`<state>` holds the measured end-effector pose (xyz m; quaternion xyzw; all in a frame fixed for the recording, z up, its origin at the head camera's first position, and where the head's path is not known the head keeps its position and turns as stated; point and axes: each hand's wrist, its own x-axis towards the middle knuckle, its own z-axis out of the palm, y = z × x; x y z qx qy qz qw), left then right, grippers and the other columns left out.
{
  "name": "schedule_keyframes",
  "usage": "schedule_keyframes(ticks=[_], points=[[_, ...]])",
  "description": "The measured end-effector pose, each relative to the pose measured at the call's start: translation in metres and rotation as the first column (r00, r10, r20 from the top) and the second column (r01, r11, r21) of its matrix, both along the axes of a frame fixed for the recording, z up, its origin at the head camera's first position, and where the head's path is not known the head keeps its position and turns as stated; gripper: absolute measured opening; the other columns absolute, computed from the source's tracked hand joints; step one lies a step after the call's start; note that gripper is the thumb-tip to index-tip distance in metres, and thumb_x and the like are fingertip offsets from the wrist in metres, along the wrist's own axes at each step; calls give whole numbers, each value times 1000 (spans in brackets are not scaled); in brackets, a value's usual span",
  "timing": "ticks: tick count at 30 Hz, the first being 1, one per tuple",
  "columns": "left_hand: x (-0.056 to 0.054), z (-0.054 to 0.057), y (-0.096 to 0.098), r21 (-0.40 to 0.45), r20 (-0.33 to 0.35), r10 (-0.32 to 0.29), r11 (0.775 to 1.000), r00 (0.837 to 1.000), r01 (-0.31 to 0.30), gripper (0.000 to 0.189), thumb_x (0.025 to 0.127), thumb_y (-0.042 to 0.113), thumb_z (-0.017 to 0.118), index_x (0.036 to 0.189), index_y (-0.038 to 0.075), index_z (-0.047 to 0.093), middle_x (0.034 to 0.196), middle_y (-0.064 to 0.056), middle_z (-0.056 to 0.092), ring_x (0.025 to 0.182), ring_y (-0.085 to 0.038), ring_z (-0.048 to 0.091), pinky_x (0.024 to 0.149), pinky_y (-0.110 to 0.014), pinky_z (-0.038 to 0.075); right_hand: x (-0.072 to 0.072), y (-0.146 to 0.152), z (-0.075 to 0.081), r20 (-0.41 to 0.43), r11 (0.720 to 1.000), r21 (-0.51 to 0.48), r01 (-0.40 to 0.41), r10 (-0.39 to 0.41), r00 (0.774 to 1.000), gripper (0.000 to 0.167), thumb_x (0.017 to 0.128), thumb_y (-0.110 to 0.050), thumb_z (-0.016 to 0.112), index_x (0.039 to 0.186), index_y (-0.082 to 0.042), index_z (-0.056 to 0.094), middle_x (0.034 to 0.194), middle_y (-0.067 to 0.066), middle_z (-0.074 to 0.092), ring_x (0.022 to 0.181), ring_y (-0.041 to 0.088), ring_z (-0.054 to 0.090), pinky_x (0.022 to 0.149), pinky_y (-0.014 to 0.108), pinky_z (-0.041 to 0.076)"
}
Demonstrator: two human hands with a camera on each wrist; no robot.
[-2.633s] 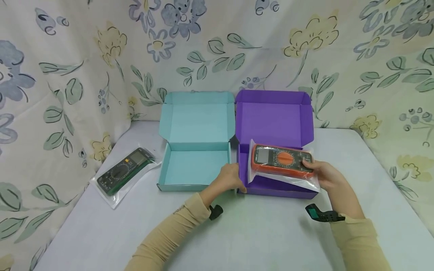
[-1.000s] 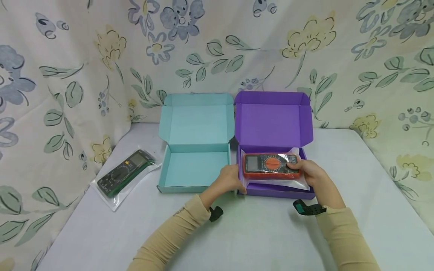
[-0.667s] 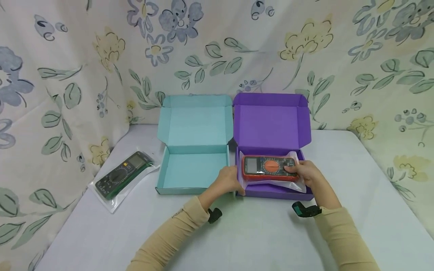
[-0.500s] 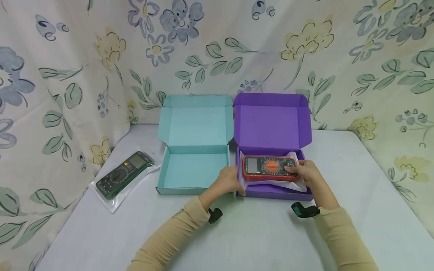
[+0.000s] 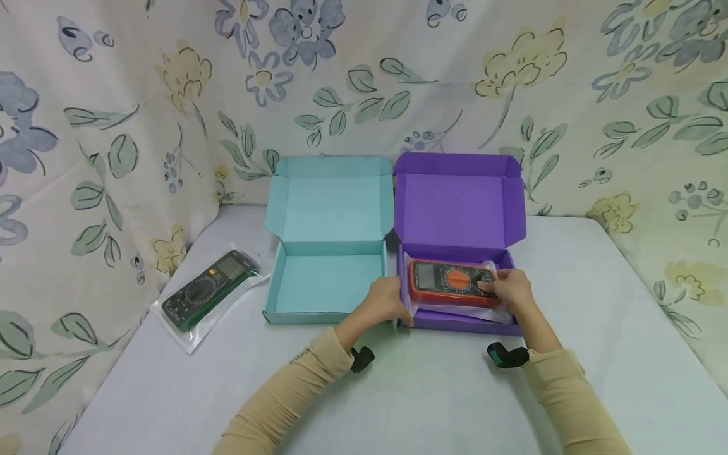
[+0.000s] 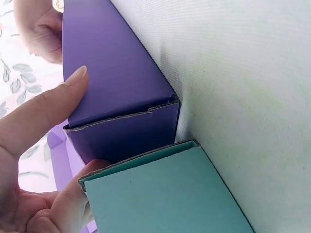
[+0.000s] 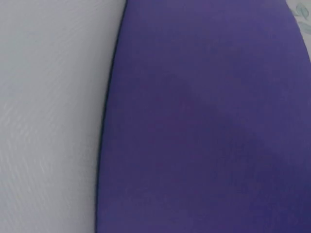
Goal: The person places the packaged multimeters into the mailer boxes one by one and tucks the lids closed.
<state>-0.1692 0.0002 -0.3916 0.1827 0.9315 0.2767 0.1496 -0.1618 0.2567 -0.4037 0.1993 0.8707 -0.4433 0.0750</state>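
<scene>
An orange-cased multimeter in a clear plastic bag lies inside the open purple box. My right hand grips the meter's right end, thumb on its face; the fingers underneath are hidden. At the purple box's front left corner my left hand pinches the wall. In the left wrist view the thumb of my left hand presses on the purple box's front, with a finger at its side, next to the teal box. The right wrist view shows only the purple box's wall close up.
An open teal box stands against the purple box's left side, nothing inside it. Farther left, a green-cased multimeter in a clear bag lies slanted on the white table. A floral curtain hangs behind and at the sides.
My right hand has brought the bagged orange multimeter left and down into the purple box, where it now lies with its right end slightly lower. My left hand stays on the box corner.
</scene>
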Motion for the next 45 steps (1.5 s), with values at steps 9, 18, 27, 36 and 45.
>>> schedule_keyframes(ticks=[9,18,27,36,45], points=[[0,2,0,10,10,5,1000,1000,-5,61,57,16,96,104,-1,61,80,-6,61,68,-16,53,55,-25,48,7,-2,8,-101,949,267,-165,198,975,62,92,-16,66,134,22,40,127,40,49,117,53,47,97,60,39],[5,-2,-2,90,0,24,996,1000,-24,67,56,11,95,112,-2,61,92,-11,66,80,-23,57,68,-32,53,22,-13,15,-272,953,218,-209,265,925,64,98,-25,60,143,12,34,135,35,44,114,50,52,96,61,41],[13,-6,-5,217,-49,9,976,999,2,73,58,2,91,121,-6,56,100,-18,67,88,-30,63,76,-40,56,36,-30,19,-344,969,147,-197,237,909,73,99,-31,58,149,8,23,149,29,31,132,48,35,106,57,33],[21,-4,-11,243,-40,-10,970,999,19,93,64,4,89,141,-9,39,122,-24,61,110,-38,59,92,-45,51,41,-45,11,-397,973,9,-231,215,892,70,101,-32,53,153,3,19,157,20,20,142,38,23,111,51,28],[20,13,-51,396,59,-22,918,998,-3,99,74,12,85,150,-5,26,148,-22,39,129,-38,46,101,-44,44,41,-62,5,-430,970,-65,-236,186,884,70,102,-32,52,153,1,18,156,19,20,140,39,27,111,49,28]])
